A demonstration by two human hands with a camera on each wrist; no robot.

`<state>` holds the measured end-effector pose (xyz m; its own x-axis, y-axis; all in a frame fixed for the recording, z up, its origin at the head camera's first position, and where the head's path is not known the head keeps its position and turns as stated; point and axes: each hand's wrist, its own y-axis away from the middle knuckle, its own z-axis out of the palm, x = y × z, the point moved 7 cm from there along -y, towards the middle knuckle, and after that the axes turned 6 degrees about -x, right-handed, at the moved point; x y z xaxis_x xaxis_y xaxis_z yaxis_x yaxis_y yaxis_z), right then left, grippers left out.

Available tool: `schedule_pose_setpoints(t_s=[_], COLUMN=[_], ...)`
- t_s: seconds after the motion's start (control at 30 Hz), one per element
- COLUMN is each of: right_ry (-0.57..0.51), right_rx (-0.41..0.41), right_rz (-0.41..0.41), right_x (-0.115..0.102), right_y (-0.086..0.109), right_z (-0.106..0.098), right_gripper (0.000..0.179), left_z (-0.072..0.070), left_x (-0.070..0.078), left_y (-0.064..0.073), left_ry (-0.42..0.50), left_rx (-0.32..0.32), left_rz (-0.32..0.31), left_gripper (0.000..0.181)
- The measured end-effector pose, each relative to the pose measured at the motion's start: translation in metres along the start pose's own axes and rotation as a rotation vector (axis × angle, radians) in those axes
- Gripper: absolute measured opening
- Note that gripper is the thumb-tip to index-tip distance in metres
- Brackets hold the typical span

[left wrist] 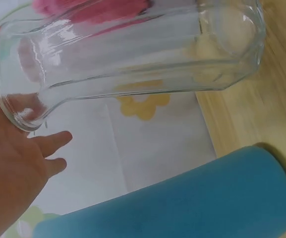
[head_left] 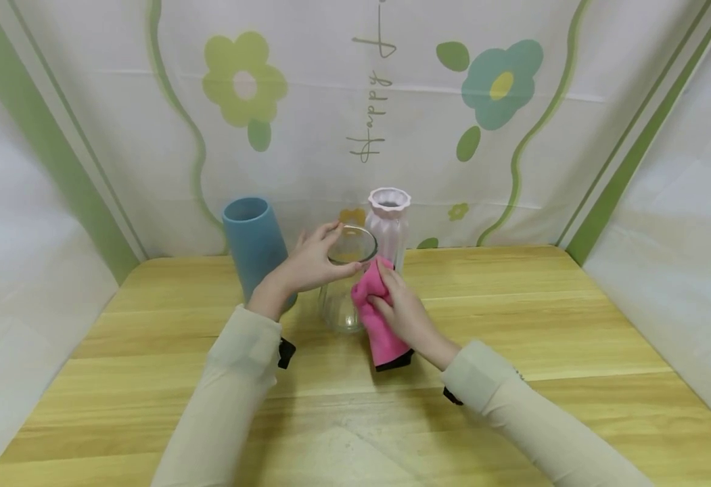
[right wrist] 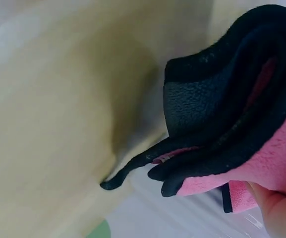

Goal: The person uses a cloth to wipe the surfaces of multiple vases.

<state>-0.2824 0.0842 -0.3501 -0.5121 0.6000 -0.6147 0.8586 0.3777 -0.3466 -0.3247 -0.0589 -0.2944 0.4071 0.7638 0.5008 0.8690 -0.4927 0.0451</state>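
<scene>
A clear glass vase (head_left: 338, 308) stands upright on the table, its base on the wood. My left hand (head_left: 314, 262) holds it at the rim, thumb and fingers spread around the mouth; two of the fingers (left wrist: 56, 144) stick out free in the left wrist view. Against the vase's right side hangs a folded pink cloth (head_left: 382, 331) with black edging. My right hand (head_left: 406, 314) pinches this cloth near its top. Black trim and dark inner folds of the cloth fill much of the right wrist view. The cloth hides part of the vase.
Left of the glass vase stands a tall blue vase (head_left: 258, 247), close to the left hand. Behind it to the right is a pale pink fluted vase (head_left: 390, 223), partly hidden. A flower-printed curtain (head_left: 331, 88) hangs behind the wooden table (head_left: 544, 318).
</scene>
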Motion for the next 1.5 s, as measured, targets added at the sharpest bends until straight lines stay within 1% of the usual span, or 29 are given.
schedule_pose_setpoints(t_s=[0.1,0.2,0.27,0.47,0.63,0.83,0.97,1.07,1.2,1.37,1.43,1.5], right_ry=[-0.017,-0.013,-0.006,0.024,0.041,0.093,0.125,0.123,0.093,0.004,-0.018,-0.028], right_rx=[0.022,0.027,0.024,0.004,-0.055,-0.135,-0.157,-0.143,-0.104,-0.016,0.012,0.023], right_rz=[-0.003,-0.006,0.0,-0.021,0.01,0.065,0.079,0.061,0.022,-0.009,-0.008,-0.005], right_x=[-0.005,-0.007,-0.006,-0.002,0.008,0.022,0.026,0.026,0.02,0.004,-0.002,-0.006], right_y=[-0.003,-0.004,-0.004,-0.002,0.003,0.011,0.014,0.014,0.01,-0.002,-0.005,-0.007], right_z=[-0.006,-0.008,-0.008,-0.003,0.006,0.015,0.017,0.016,0.011,-0.004,-0.008,-0.011], right_gripper=[0.065,0.065,0.065,0.067,0.072,0.07,0.069,0.066,0.065,0.063,0.063,0.062], left_z=[0.002,0.003,0.003,0.003,0.003,0.003,0.003,0.004,0.003,-0.001,-0.001,0.0], left_x=[0.001,0.001,0.001,0.001,0.0,-0.001,-0.001,-0.002,-0.002,-0.003,-0.003,-0.004], left_y=[-0.002,-0.003,-0.003,-0.004,-0.005,-0.005,-0.003,-0.002,-0.001,0.0,-0.001,-0.001], left_ry=[0.026,0.043,0.053,0.056,0.043,0.059,0.083,0.088,0.071,0.03,0.034,0.048], left_rx=[-0.019,-0.031,-0.034,-0.028,-0.019,-0.004,0.028,0.042,0.033,0.018,0.008,-0.003], left_rz=[0.016,0.028,0.035,0.052,0.05,0.031,0.006,-0.017,-0.03,-0.02,-0.012,-0.007], left_gripper=[0.088,0.088,0.088,0.087,0.088,0.089,0.088,0.089,0.091,0.09,0.089,0.089])
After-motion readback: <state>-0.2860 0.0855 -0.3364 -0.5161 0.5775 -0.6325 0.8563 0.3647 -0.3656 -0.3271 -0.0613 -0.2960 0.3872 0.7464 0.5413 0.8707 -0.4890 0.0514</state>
